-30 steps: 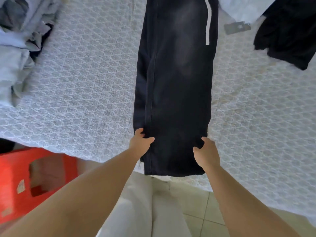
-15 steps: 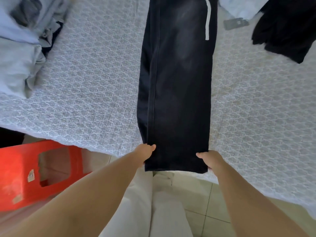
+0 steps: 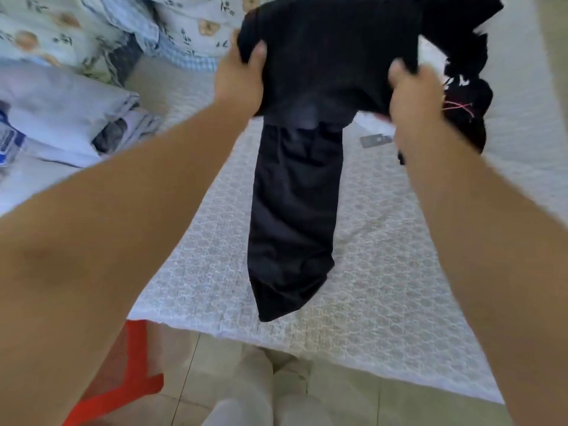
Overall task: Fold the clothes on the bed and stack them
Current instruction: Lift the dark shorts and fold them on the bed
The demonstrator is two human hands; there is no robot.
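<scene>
The dark trousers [image 3: 295, 210] lie lengthwise down the middle of the bed [image 3: 384, 272], and their near end is raised and carried toward the far end, so that a doubled layer hangs in the air above the part that lies flat. The lower part tapers to a point close to the bed's near edge. The left hand [image 3: 238, 78] grips the left corner of the lifted end, its fingers curled into the cloth with the thumb on top. The right hand [image 3: 415, 90] grips the right corner in the same way, fingers closed round the edge.

By the look of it the step in hand is the lengthwise fold of the trousers, hem end toward waist. The next move calls for laying the lifted end down square on the far part, edges matched, then letting go and smoothing the fold flat. The near point sits skewed, so it may want straightening first.

Just beyond the right hand, toward the bed's far right corner, lies a black garment [image 3: 464, 96] with pink stitching, not yet folded, and near it a small grey tag [image 3: 376, 139]. Along the left edge is a pile of pale clothes [image 3: 61, 118], with patterned bedding [image 3: 123, 23] at the far left corner. A red stool [image 3: 123, 392] stands on the floor by the near left corner.
</scene>
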